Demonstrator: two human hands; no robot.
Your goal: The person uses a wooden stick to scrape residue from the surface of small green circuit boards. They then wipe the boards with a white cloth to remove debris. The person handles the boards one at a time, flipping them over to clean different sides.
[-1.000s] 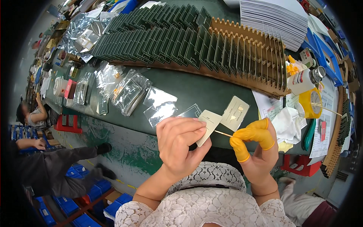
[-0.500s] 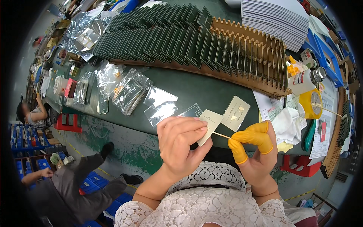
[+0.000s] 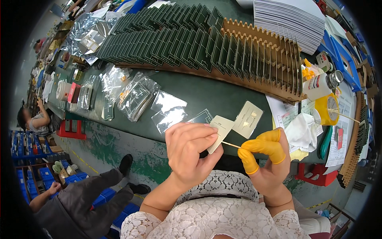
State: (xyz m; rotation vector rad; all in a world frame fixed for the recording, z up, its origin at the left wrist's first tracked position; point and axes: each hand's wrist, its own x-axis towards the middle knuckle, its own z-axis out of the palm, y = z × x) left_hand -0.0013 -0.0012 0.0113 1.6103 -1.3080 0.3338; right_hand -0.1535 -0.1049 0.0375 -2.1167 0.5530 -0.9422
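Note:
In my left hand (image 3: pixel 193 149) is a flat pale beige plate (image 3: pixel 221 128), pinched at its lower left edge between thumb and fingers. My right hand (image 3: pixel 268 157), with yellow finger cots on thumb and fingers, pinches a thin wooden stick (image 3: pixel 231 145). The stick's far end meets the plate's right side; its tip is too small to make out. Just beyond, a similar beige plate (image 3: pixel 248 119) with a small gold mark lies on the green table (image 3: pixel 199 91). A clear bag with a dark green board (image 3: pixel 201 117) is partly hidden behind my left hand.
Long brown slotted racks (image 3: pixel 274 81) hold rows of upright dark green boards (image 3: pixel 159 46). Left of my hands lie clear bags (image 3: pixel 137 95) and silvery film (image 3: pixel 169 104). Rightward are a white cloth (image 3: pixel 302 131), a yellow tape roll (image 3: pixel 327 109) and a metal-capped bottle (image 3: pixel 320 85).
My right hand and the stick have shifted slightly left, toward the plate. The left hand stays in place. At lower left, another person's legs and arm have moved.

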